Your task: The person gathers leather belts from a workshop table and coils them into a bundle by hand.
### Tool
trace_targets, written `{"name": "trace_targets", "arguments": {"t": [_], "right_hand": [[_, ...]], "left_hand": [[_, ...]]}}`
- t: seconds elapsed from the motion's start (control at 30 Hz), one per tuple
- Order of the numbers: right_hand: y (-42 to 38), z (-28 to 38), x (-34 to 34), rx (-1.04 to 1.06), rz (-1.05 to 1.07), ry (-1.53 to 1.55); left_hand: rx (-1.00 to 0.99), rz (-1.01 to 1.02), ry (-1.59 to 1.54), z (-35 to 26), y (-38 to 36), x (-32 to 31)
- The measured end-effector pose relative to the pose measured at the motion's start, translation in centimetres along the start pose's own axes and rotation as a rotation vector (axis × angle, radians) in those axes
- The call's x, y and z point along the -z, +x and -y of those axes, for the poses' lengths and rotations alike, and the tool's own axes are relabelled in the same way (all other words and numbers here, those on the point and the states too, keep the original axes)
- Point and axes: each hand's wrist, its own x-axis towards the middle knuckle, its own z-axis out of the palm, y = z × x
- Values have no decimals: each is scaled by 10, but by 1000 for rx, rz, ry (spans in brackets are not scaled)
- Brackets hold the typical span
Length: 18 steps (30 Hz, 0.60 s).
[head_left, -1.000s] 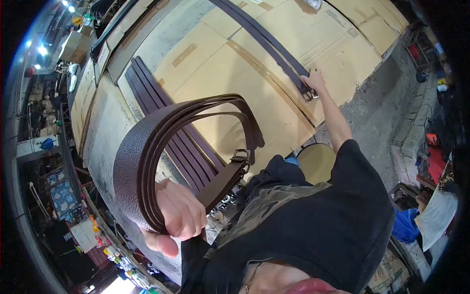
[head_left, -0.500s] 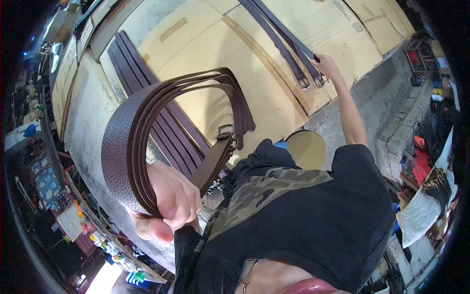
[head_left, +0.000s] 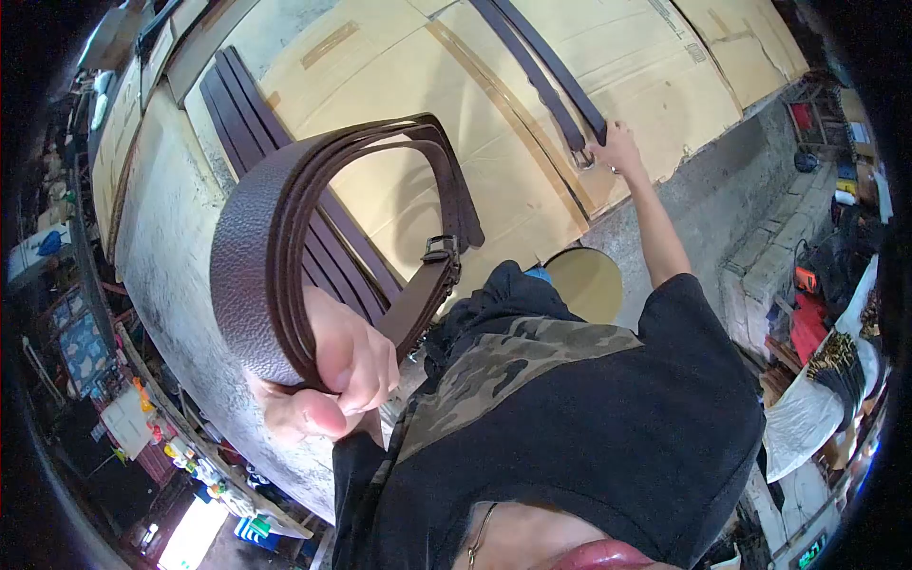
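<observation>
My left hand (head_left: 347,370) is closed around a looped bundle of several dark brown leather belts (head_left: 252,256), held up close to the camera. Their metal buckles (head_left: 442,252) hang at the bundle's right side, beside the rounded strap tips. At the table's near right, my right hand (head_left: 617,152) has its fingers on the end of a dark belt (head_left: 546,52) lying lengthwise; its buckle end is hidden by the hand. Just left of it lies another belt (head_left: 546,95) with its buckle showing.
More dark straps (head_left: 237,104) lie side by side on the left of the cardboard-covered table (head_left: 380,66), partly behind the bundle. A round stool top (head_left: 584,285) stands by the near edge. Assorted goods and a white sack (head_left: 807,418) are on the right.
My right hand has shifted slightly left and down onto the belt's end, covering a buckle that showed before. The straps there sit closer together. The bundle in my left hand moved slightly.
</observation>
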Motion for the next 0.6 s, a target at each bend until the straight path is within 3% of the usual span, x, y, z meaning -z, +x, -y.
{"name": "trace_targets", "arguments": {"t": [0.1, 0.17, 0.3, 0.37, 0.6], "right_hand": [[8, -6, 0, -118, 206, -21], [9, -13, -4, -206, 418, 45], [-11, -14, -10, -118, 206, -26], [-19, -19, -8, -62, 36, 179], [-37, -14, 1, -187, 39, 251]], "left_hand": [[-48, -89, 14, 9, -1, -11], [-125, -479, 217, 18, 2, -22], [-134, -549, 304, 27, -1, -19], [-119, -541, 313, 29, -4, -18], [-89, -553, 337, 35, -8, -18]]}}
